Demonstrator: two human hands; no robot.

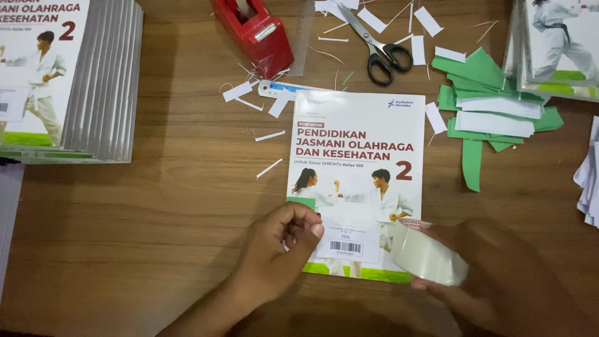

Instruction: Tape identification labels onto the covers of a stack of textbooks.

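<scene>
A white schoolbook [359,156] lies flat on the wooden bench [156,218]. The left hand [277,246] presses curled fingers on its near-left corner beside the barcode label [346,243]. The right hand [493,278] grips a clear tape roll [427,254] over the near-right corner. Scissors [377,47] lie farther off.

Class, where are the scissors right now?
In the head view, the scissors lie at the top centre of the table, just right of the red tape dispenser, above the book.
</scene>
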